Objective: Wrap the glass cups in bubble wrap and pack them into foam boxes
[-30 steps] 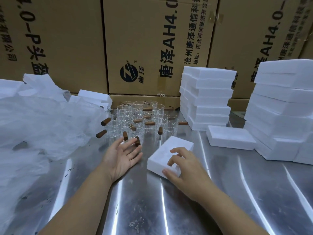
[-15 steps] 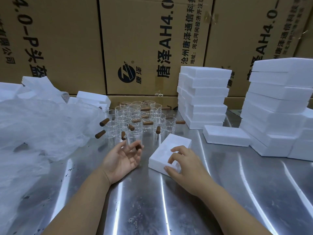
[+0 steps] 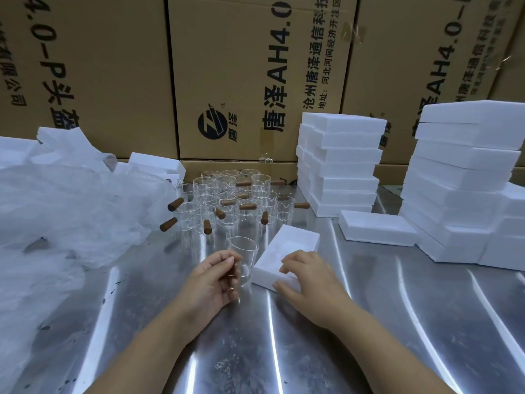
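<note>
My left hand (image 3: 211,280) grips a clear glass cup (image 3: 243,253) by its side handle, holding it upright just above the steel table (image 3: 369,322). Right beside the cup lies a white foam box (image 3: 287,247), and my right hand (image 3: 308,278) holds its near corner with curled fingers on top. Behind them stands a cluster of several glass cups (image 3: 227,200) with brown wooden handles. A large heap of bubble wrap (image 3: 65,211) covers the left side of the table.
Two tall stacks of white foam boxes stand at the back centre (image 3: 341,166) and far right (image 3: 466,180), with a single foam box (image 3: 377,227) lying between them. More foam pieces (image 3: 156,163) sit behind the wrap. Cardboard cartons (image 3: 241,75) wall off the back.
My left hand, which was open with spread fingers near the front cups, has closed on one cup's handle and drawn it toward me. My right hand stays on the foam box.
</note>
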